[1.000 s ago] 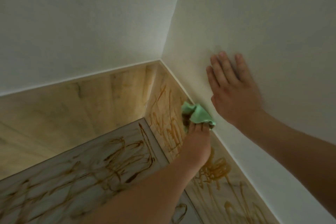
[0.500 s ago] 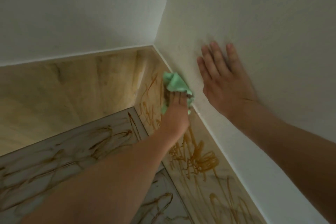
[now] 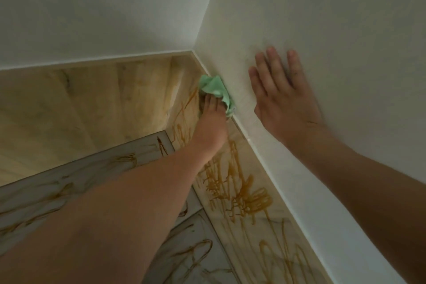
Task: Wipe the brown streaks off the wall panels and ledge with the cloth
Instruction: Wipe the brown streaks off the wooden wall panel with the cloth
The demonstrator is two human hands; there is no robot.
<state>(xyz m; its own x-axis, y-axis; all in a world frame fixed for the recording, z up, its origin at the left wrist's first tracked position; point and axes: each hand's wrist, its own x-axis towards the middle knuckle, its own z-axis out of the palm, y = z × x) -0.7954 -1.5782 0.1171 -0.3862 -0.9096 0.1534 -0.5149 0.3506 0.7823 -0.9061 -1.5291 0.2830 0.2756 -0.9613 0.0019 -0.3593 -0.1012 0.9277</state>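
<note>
Green cloth (image 3: pixel 214 88): bunched under the fingertips of the left hand (image 3: pixel 211 122), whose straight fingers press it against the wall panel (image 3: pixel 283 244). Right hand (image 3: pixel 284 101): just right of the cloth, flat on the white wall (image 3: pixel 334 18), fingers straight. Brown streaks (image 3: pixel 239 189): below the left hand.

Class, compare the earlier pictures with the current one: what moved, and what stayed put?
The left hand, pressing the green cloth on the right-hand panel, slid along the panel's top edge toward the corner. Nothing was picked up or let go. The right hand stays flat on the white wall; the brown streaks lower down remain.
</note>
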